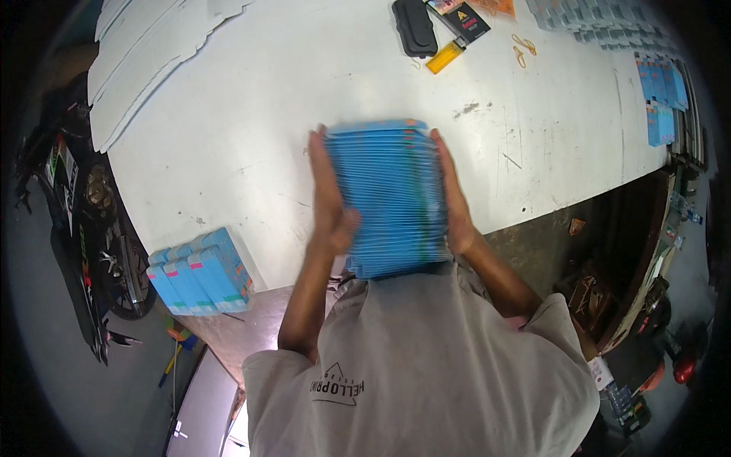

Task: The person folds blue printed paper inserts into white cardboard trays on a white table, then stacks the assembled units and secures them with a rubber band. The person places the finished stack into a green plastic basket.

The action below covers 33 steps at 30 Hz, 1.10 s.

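A thick stack of blue folded cartons (390, 199) is held between my two hands at the table's near edge, close to my shirt. Its many thin edges lie in rows, with orange and green marks towards the right side, and motion blurs it a little. Along the left side of the stack my left hand (329, 196) presses with its fingers pointing away from me and the thumb over the near left part. My right hand (455, 196) lies flat against the right side, gripping the stack from there. The underside of the stack is hidden.
Blue carton bundles (199, 276) sit at the table's near left corner, more blue cartons (661, 95) at the right edge. White sheets (148, 57) cover the far left. A black case (416, 29), yellow lighter (445, 56) and rubber bands (523, 50) lie at the back.
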{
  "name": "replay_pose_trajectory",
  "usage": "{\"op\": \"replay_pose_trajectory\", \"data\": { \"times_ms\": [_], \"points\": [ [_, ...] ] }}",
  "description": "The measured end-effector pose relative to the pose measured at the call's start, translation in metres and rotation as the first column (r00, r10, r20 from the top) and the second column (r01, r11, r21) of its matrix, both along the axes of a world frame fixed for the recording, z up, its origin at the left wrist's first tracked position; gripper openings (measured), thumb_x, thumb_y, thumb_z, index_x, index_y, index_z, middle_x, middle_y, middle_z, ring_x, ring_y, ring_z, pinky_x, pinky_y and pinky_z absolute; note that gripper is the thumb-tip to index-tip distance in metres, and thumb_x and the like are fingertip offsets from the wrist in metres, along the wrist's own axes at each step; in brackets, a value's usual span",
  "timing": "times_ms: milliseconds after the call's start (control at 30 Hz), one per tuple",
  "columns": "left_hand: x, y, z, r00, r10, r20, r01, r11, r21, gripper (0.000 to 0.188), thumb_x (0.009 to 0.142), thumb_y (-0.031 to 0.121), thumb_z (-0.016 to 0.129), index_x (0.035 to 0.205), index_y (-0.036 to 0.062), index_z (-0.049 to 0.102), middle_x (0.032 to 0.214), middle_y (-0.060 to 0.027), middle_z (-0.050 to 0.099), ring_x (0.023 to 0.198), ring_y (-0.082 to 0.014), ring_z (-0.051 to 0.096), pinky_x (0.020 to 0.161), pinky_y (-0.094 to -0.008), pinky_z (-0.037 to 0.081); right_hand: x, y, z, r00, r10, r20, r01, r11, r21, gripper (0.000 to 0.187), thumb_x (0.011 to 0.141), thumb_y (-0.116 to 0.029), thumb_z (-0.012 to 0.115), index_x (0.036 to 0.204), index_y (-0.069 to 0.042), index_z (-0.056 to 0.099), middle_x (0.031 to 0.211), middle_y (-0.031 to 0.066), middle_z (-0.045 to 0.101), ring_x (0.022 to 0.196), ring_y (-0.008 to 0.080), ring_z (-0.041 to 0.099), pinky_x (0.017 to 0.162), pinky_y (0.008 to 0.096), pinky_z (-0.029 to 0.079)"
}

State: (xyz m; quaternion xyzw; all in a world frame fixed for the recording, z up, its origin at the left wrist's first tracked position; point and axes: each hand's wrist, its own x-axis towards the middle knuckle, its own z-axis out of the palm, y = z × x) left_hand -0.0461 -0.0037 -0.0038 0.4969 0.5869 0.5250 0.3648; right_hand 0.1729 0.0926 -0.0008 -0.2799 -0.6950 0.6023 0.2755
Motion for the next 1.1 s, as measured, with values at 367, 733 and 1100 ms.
{"op": "replay_pose_trajectory", "data": {
  "times_ms": [367, 733, 1100],
  "points": [
    [-0.031, 0.048, 0.014, 0.932, 0.101, -0.347, -0.161, 0.976, -0.149, 0.027, 0.104, 0.019, 0.065, 0.122, -0.0004, 0.07, 0.114, -0.0167, 0.066, 0.112, -0.0274, 0.057, 0.1, -0.0424, 0.044, -0.032, 0.05, 0.009, 0.947, -0.161, 0.278, 0.119, 0.98, 0.16, 0.039, 0.107, -0.028, 0.062, 0.136, -0.003, 0.064, 0.143, 0.0215, 0.052, 0.135, 0.032, 0.051, 0.119, 0.0458, 0.036],
    [0.014, -0.072, -0.001, 0.996, -0.078, -0.04, 0.074, 0.993, -0.097, 0.103, 0.088, 0.062, 0.069, 0.159, -0.005, 0.034, 0.151, -0.0293, 0.048, 0.141, -0.0417, 0.048, 0.12, -0.0522, 0.034, 0.058, -0.038, 0.008, 0.997, -0.004, -0.081, -0.007, 0.99, -0.142, 0.099, 0.095, -0.076, 0.051, 0.155, 0.003, 0.043, 0.159, 0.0258, 0.046, 0.152, 0.0451, 0.036, 0.127, 0.0559, 0.024],
    [0.02, -0.052, -0.009, 0.991, -0.126, -0.048, 0.125, 0.992, -0.021, 0.116, 0.097, 0.074, 0.038, 0.165, -0.0111, -0.002, 0.17, -0.0388, 0.013, 0.159, -0.0533, 0.013, 0.128, -0.0657, 0.001, -0.004, -0.036, 0.02, 0.954, -0.293, 0.055, 0.292, 0.956, 0.026, 0.128, 0.087, -0.094, 0.038, 0.168, 0.001, 0.012, 0.169, 0.0291, 0.026, 0.158, 0.0413, 0.024, 0.129, 0.0543, 0.021]
  ]
}}
